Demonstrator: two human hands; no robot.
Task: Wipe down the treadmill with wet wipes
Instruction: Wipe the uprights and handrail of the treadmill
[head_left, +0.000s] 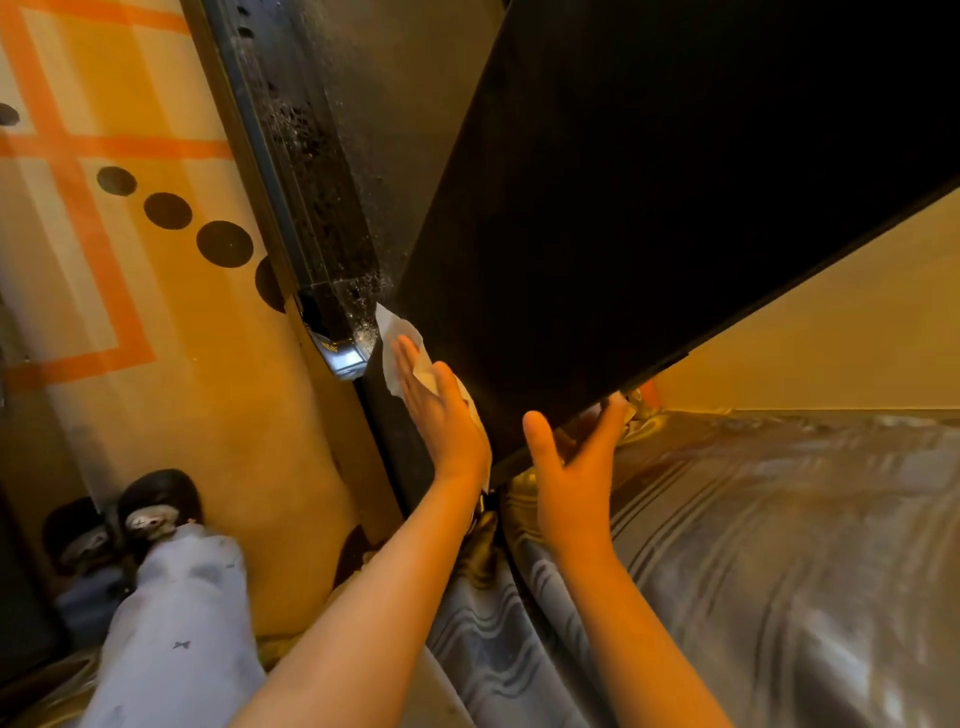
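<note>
**Wiping the lower left edge of the raised deck**

The left hand (447, 415) lay flat, fingers straight, pressing a white wet wipe (402, 335) against the left edge of the black treadmill deck (649, 208), near its lower corner. The right hand (571, 467) was well apart from the wipe, at the deck's bottom edge. Its fingers curled under that edge while the thumb stood free, so it seemed to be steadying the tilted panel.

The side rail (317, 171), just left of the wipe, looked speckled with dust, thickest toward its near end. To do this step well, the palm probably needed to hold the wipe spread rather than bunched. Long strokes along the edge would suit better than dabs, folding to a clean face once the wipe greyed. The steadying grip likely mattered, since pressure could rock the deck. A patterned rug (130, 260) lay to the left and a grey bed cover (779, 545) to the right.
</note>
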